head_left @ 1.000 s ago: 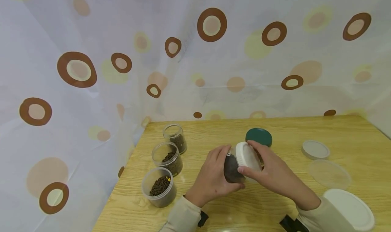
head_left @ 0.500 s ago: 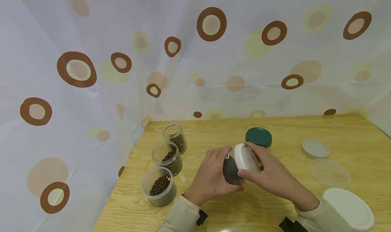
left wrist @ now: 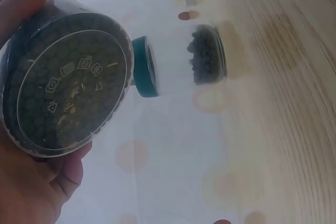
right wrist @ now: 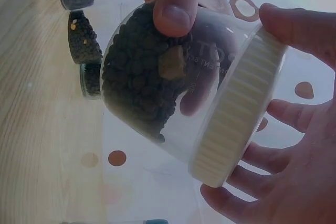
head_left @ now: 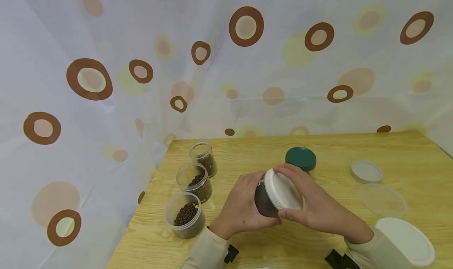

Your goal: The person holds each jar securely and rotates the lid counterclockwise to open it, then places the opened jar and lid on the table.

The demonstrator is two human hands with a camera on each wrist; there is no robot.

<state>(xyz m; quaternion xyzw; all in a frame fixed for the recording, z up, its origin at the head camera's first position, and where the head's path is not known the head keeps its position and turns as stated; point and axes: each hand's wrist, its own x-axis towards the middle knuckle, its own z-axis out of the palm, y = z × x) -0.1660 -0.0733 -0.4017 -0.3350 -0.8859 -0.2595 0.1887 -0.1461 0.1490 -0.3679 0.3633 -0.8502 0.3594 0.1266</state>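
A clear jar point(head_left: 264, 201) part-filled with dark brown pellets is held tilted above the table, its ribbed white lid point(head_left: 287, 191) facing up to the right. My left hand point(head_left: 244, 206) grips the jar's body from the left. Curled over the lid's rim from the other side are the fingers and thumb of my right hand point(head_left: 315, 200). The right wrist view shows the lid point(right wrist: 239, 106) sitting on the jar's mouth and a lighter brown chunk point(right wrist: 172, 62) among the pellets. In the left wrist view, the jar's base point(left wrist: 73, 90) faces the camera.
Three lidless containers of pellets stand along the left: a near tub point(head_left: 185, 222), a middle jar point(head_left: 194, 184) and a far jar point(head_left: 204, 161). Behind my hands is a green-lidded jar point(head_left: 301, 158). A grey lid point(head_left: 366, 172), clear lid point(head_left: 383, 200) and white lid point(head_left: 405, 240) lie right.
The jar and its lid have shifted slightly left and tipped a little more. My right hand has moved left with the lid, keeping its grip; my left hand still holds the jar.
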